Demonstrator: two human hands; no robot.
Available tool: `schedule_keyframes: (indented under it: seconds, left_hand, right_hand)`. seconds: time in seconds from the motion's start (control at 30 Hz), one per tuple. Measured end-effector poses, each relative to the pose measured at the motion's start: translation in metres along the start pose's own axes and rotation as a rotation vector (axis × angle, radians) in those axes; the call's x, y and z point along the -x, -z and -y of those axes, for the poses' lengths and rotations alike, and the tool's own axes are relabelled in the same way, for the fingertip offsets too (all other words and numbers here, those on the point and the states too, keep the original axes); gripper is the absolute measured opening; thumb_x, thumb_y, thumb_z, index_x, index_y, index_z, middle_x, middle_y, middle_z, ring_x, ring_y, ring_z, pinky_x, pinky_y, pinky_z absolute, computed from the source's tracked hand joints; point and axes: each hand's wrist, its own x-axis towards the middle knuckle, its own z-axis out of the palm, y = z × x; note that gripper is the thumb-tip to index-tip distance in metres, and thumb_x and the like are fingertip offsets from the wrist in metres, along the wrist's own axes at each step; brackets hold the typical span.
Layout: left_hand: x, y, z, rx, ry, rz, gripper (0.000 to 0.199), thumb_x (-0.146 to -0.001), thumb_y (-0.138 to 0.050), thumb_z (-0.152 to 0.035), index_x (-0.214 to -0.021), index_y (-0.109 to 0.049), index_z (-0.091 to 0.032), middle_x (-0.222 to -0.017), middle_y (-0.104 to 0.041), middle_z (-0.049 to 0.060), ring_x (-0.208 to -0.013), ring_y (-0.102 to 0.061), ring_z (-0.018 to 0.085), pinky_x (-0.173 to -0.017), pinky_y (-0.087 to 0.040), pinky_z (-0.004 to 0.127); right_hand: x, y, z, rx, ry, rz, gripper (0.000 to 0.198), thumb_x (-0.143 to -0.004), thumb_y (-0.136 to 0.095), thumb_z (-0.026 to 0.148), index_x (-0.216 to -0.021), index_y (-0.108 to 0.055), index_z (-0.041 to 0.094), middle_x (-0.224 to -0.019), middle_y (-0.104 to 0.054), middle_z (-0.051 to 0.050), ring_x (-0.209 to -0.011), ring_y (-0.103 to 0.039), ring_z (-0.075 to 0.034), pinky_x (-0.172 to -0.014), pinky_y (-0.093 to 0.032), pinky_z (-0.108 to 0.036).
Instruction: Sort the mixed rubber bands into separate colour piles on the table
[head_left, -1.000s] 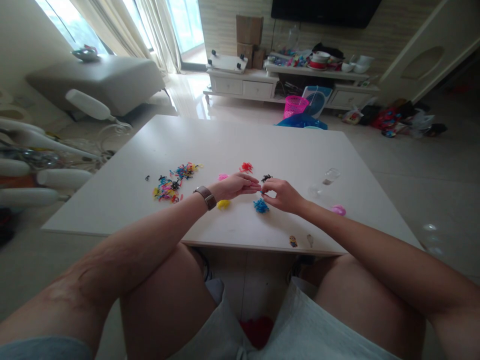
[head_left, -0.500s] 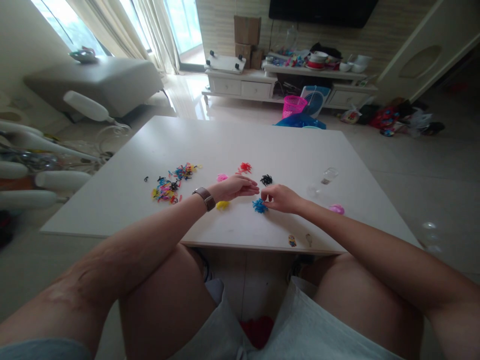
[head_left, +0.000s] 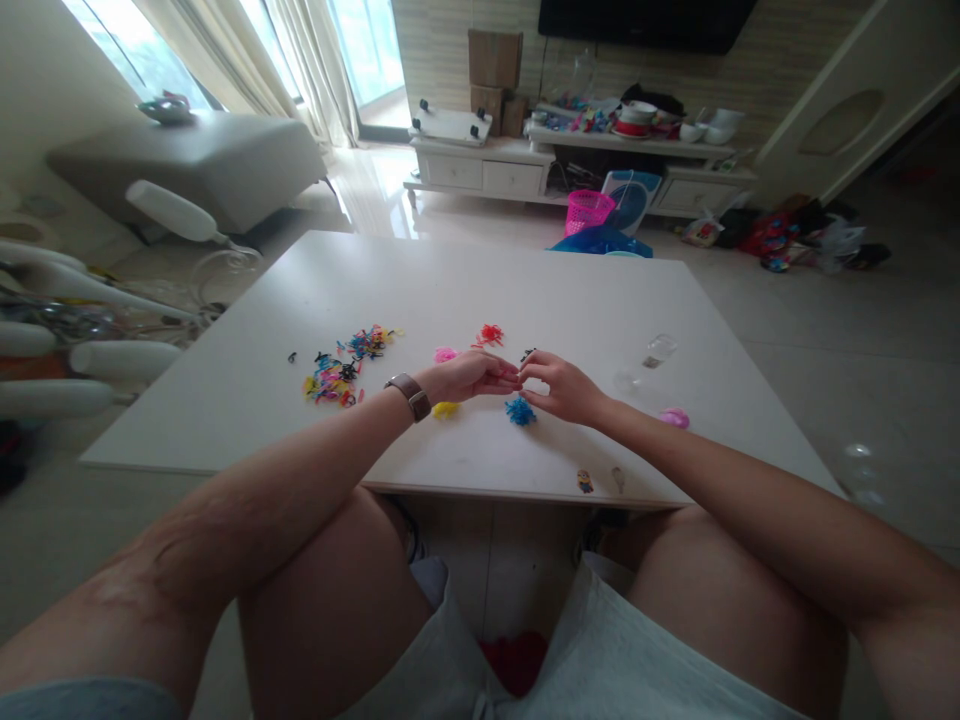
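My left hand [head_left: 480,374], a brown-strapped watch [head_left: 409,396] on its wrist, hovers over the white table with fingers stretched out close together. Its palm is too small to see into. My right hand [head_left: 559,386] meets its fingertips, thumb and fingers bent toward each other in a pinch. Whatever they hold is too small to make out. Just below lies a pile of small blue rubber bands [head_left: 520,411]. Black bands [head_left: 529,354] are mostly hidden behind my right hand. Around my left hand are yellow bands [head_left: 445,410], pink bands [head_left: 445,355] and red bands [head_left: 490,334].
Mixed coloured bands [head_left: 334,378] are heaped on the left of the white table [head_left: 480,270]. At right are a clear container [head_left: 660,349] and another pink pile [head_left: 675,418]. A small cartoon figure [head_left: 584,481] lies by the near edge.
My right hand has risen from the blue bands to the left hand's fingertips, covering most of the black pile. The left hand's fingers have curled slightly.
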Motion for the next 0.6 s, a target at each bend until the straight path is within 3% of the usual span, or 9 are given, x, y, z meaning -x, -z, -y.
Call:
schedule_keyframes:
  seconds: [0.2,0.4,0.6]
  left_hand:
    - [-0.002,0.003,0.004,-0.013,-0.015,0.068,0.023,-0.081,-0.053,0.005,-0.087,-0.072,-0.006,-0.093,-0.076,0.016,-0.088,-0.074,0.018,-0.1,-0.055,0.034]
    - [-0.006,0.012,0.008,-0.042,-0.062,0.19,0.019,-0.081,-0.062,0.001,-0.092,-0.074,-0.008,-0.098,-0.077,0.013,-0.097,-0.073,0.018,-0.107,-0.051,0.034]
    - [-0.006,0.012,0.009,-0.044,-0.067,0.139,0.023,-0.078,-0.069,0.002,-0.097,-0.072,-0.009,-0.102,-0.076,0.014,-0.103,-0.072,0.019,-0.109,-0.049,0.037]
  right_hand:
    - [0.0,-0.001,-0.001,-0.024,0.124,0.018,0.013,-0.088,-0.065,0.021,-0.1,-0.071,0.022,-0.116,-0.068,-0.009,-0.108,-0.062,-0.025,-0.095,-0.052,-0.042]
    - [0.001,-0.004,-0.002,-0.011,0.114,0.024,0.02,-0.088,-0.065,0.021,-0.107,-0.072,0.023,-0.117,-0.069,-0.009,-0.11,-0.063,-0.026,-0.096,-0.054,-0.044]
    - [0.001,-0.003,0.0,0.011,0.09,0.017,0.022,-0.089,-0.064,0.021,-0.11,-0.071,0.021,-0.117,-0.069,-0.01,-0.11,-0.063,-0.027,-0.096,-0.054,-0.045]
